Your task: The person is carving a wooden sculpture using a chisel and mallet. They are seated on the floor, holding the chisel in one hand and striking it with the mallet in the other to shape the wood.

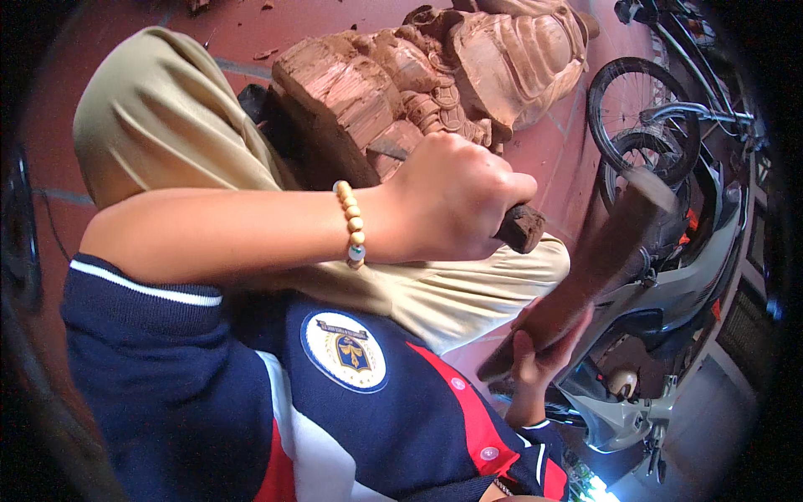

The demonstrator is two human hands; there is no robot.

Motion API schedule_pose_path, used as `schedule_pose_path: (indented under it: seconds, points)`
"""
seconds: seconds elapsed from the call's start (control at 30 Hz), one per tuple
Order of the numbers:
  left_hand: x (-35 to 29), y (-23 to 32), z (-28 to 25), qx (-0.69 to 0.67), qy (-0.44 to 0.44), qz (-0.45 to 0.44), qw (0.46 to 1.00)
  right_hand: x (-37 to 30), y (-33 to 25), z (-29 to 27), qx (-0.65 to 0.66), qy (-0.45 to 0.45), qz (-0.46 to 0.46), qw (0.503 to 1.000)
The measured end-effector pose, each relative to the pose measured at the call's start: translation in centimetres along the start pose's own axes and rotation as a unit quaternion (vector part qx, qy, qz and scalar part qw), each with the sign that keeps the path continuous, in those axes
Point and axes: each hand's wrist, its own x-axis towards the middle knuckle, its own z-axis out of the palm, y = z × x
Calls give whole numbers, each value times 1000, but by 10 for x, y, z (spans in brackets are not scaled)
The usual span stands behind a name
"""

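My left hand [452, 197], with a bead bracelet [352, 219] at its wrist, is wrapped round a chisel [523, 229]. The butt of its dark wooden handle sticks out of my fist, and a bit of the blade shows on the far side, close to the wood. Beyond lies a reddish-brown wood carving [519, 63], tipped on its side, with rounded folds at one end and a rough block base [335, 84] at the other. To the right, my right hand [548, 347] grips a wooden mallet [606, 243]. Its head is raised, apart from the chisel and slightly blurred.
My bent legs in tan trousers [159, 117] frame the near side of the carving. Wood chips [266, 55] lie on the red tiled floor [242, 29]. At the right stand a bicycle wheel [595, 109] and a parked motorbike [623, 322], close to the mallet side.
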Motion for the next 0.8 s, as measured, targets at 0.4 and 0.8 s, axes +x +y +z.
schedule_pose_path:
  seconds: [0.4, 0.8]
  points:
    - [-19, 11, 9, 102, -90, 242, 961, -9, 2, 34, 288, 64, -57, 954]
    - [-2, -12, 2, 71, -9, 67, 995, -12, -5, 34, 292, 22, 18, 956]
